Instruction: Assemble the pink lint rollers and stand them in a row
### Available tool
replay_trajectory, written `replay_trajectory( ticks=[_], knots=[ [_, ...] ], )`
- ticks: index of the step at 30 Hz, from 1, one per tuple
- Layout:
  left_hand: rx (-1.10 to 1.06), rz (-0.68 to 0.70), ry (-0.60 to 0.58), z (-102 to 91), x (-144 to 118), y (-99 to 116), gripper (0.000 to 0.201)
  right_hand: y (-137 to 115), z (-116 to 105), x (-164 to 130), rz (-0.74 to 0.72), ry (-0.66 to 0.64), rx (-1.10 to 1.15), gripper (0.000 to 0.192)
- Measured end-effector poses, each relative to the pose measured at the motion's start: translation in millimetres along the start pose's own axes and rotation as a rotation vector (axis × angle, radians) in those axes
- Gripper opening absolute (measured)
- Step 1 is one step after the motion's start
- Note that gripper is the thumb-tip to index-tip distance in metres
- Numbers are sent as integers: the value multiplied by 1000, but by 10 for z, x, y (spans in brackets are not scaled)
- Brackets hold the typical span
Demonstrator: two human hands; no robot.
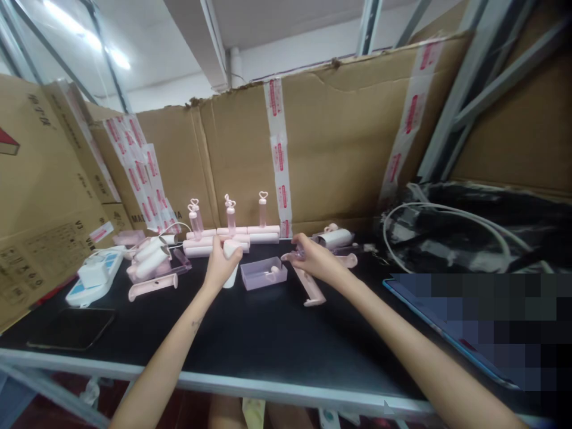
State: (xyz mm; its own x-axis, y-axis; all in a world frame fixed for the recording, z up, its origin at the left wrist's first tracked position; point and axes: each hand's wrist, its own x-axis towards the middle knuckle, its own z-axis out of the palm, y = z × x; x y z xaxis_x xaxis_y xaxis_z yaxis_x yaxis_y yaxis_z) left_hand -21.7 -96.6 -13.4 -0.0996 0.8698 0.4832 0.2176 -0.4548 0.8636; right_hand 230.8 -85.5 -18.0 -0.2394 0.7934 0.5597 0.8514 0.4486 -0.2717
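Note:
My left hand [222, 262] is wrapped round a smooth white, tube-like piece [231, 277], held tilted over the black tabletop. To its right stands a translucent purple tray [263, 279] with a small pale part in it. My right hand [313, 256] is right of that tray, fingers bent together among pink parts; what they pinch is mostly hidden, though something see-through shows by the fingertips. Below it lies a pink bracket-like strip [308, 287]. Behind my hands, pink-and-white cylinders [263, 235] lie in a row, with clear pink tubes topped by heart-shaped loops [263, 208] standing on them.
At left are loose white cylinders [152, 263], another pink strip [152, 287], a power strip [99, 280] with a plugged-in adapter and a dark phone [71, 329]. A cardboard wall [339, 149] closes the back. Cable and black plastic [447, 238] lie right, near a blue-edged flat object [447, 333].

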Motion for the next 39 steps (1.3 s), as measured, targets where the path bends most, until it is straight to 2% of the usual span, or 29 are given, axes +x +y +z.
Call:
replay_trajectory(
  ticks=[4, 7, 9, 11, 13, 17, 23, 28, 32, 34, 37, 39],
  knots=[
    [387, 103, 27, -3, -23, -8, 34, -45, -33, -9, -18, 35, 52, 40],
    [705, 192, -53, 22, -73, 0, 37, -213, -195, -35, -51, 86, 270, 31],
    [847, 259, -117, 33, -102, -8, 37, -386, -291, -84, -76, 48, 516, 26],
    [919, 306, -166, 36, -120, -18, 37, -557, -347, -149, -104, -31, 729, 32],
    [951, 319, -197, 36, -128, -21, 38, -683, -364, -207, -125, -102, 821, 34],
    [1000, 308, -219, 48, -132, -12, 39, -768, -344, -255, -145, -166, 760, 34],
    [1020, 306, -225, 66, -134, -19, 42, -764, -355, -249, -159, -150, 697, 34],
    [1046, 337, -233, 57, -134, -37, 41, -760, -365, -256, -244, -134, 576, 33],
    [1117, 442, -342, 34, -144, 4, 35, -772, -339, -282, -403, -55, 399, 31],
    [1156, 497, -391, 18, -156, 47, 32, -785, -328, -297, -430, -34, 352, 32],
    [1178, 518, -402, -10, -162, 104, 30, -778, -332, -298, -394, -9, 321, 33],
    [1171, 491, -356, -31, -144, 121, 31, -747, -351, -274, -305, 10, 364, 32]
  ],
)
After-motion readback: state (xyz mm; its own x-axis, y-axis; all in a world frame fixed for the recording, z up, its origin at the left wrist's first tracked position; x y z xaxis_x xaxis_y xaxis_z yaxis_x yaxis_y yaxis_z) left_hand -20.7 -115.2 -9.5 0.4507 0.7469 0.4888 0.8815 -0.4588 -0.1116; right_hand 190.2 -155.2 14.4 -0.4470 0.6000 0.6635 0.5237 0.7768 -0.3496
